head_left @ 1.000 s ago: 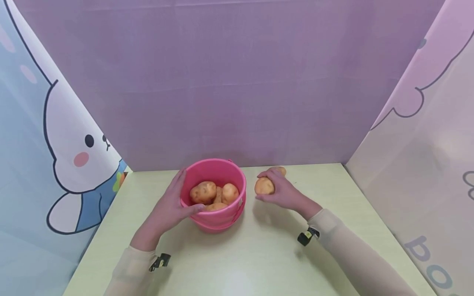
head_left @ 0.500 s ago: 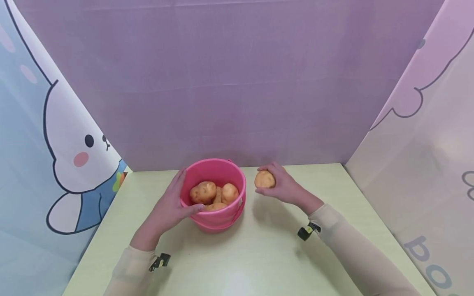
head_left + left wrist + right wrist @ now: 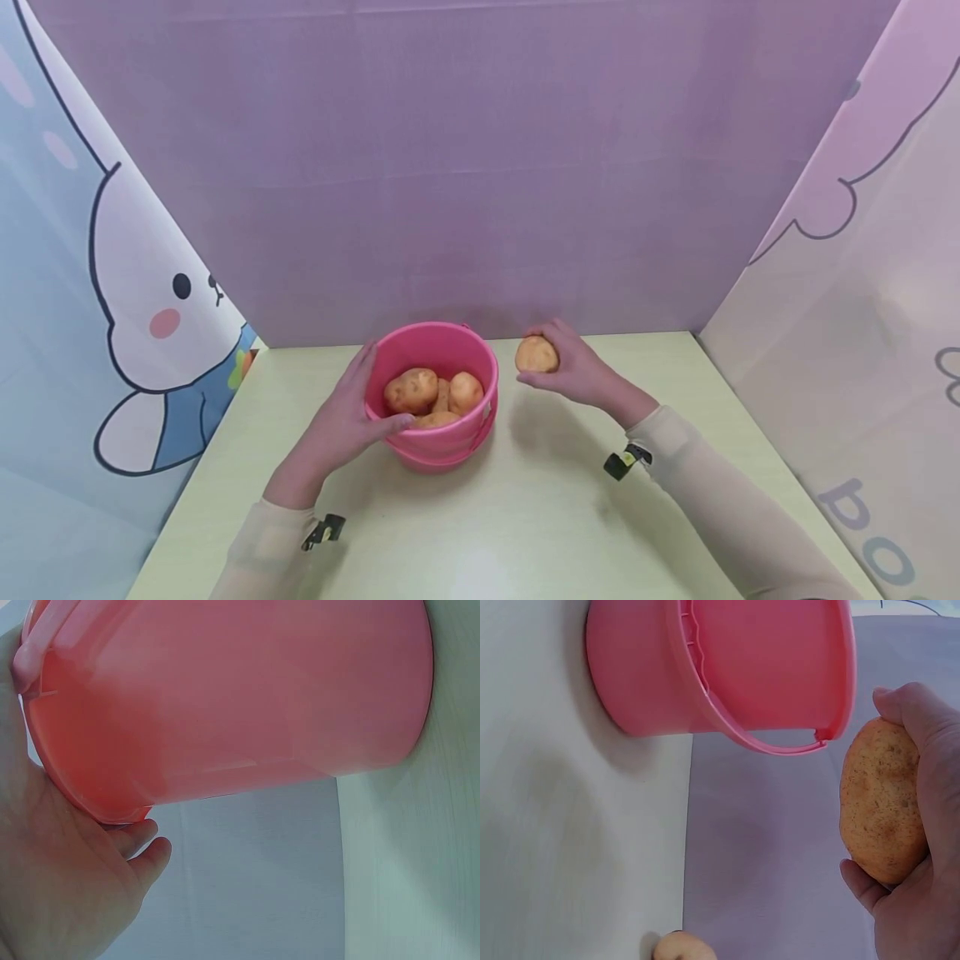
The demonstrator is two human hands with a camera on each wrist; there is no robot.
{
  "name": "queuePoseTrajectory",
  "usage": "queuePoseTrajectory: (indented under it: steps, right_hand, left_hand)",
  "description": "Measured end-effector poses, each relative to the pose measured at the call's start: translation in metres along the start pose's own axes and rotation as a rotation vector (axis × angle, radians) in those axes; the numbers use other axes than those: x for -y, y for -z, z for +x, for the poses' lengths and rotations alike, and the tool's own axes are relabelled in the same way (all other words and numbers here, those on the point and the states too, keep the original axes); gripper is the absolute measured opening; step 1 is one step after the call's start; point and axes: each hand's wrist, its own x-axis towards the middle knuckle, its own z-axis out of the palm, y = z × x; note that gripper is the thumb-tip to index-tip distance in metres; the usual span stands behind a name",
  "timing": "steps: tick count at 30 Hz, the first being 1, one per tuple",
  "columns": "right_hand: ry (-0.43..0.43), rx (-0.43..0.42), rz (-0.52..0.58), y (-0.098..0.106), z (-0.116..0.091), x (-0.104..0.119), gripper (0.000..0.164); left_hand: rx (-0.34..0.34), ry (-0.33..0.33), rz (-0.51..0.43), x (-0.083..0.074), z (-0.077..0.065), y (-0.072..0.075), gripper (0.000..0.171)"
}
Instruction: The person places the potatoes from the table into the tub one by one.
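A pink bucket [image 3: 433,450] stands upright on the table with several potatoes [image 3: 412,390] inside. My left hand [image 3: 341,425] holds its rim from the left, the thumb lying over the near edge and the fingers along the far left side. In the left wrist view the bucket's wall [image 3: 247,697] fills much of the picture. To the right of the bucket, my right hand [image 3: 573,367] grips a single potato [image 3: 536,355] above the table, clear of the rim. The right wrist view shows this potato [image 3: 883,802] between thumb and fingers.
Another potato [image 3: 683,947] lies on the table, partly in the right wrist view; the right hand hides it from the head view. The bucket's pink handle [image 3: 772,748] hangs down its side. A purple backdrop [image 3: 480,167] rises behind the pale table [image 3: 465,533].
My right hand has lifted its potato and shifted slightly toward the back, covering the other potato that showed behind it. The left hand and bucket have stayed put.
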Motion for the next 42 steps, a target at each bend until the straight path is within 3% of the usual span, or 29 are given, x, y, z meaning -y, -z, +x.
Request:
queuePoseTrajectory:
  steps: [42]
  right_hand:
    - [0.067,0.007,-0.009,-0.003,0.022,0.041,0.067]
  left_hand:
    - [0.003,-0.016,-0.019,0.002,0.002,0.000,0.129]
